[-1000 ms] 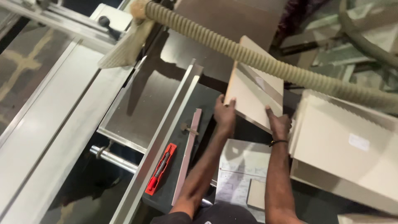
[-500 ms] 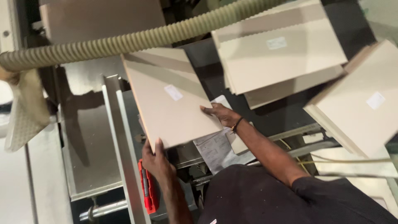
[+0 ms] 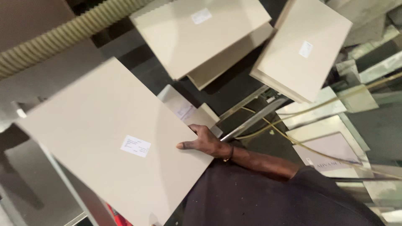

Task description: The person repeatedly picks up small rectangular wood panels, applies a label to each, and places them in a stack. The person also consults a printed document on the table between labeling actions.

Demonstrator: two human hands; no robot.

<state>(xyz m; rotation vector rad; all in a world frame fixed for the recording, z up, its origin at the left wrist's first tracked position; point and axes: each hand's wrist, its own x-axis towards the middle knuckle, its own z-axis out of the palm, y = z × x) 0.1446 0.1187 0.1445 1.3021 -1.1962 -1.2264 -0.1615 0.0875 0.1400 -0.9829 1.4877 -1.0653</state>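
A ribbed hose (image 3: 50, 50) ran above and left of the big beige panel (image 3: 109, 142), which was being carried tilted; the lifting step looked under way, and the next move would likely call for a steady level grip. The right hand (image 3: 205, 143) gripped the panel's right edge, thumb on top; the left hand was hidden, state unknown. Further stacked panels (image 3: 201, 37) lay up and right of that hand.

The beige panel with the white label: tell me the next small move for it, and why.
Probably steady the beige panel with a second grip before carrying it further. Only the right hand shows on it, thumb on top at one edge; the left hand is out of view. The panel is large and tilted, with panel stacks close by.
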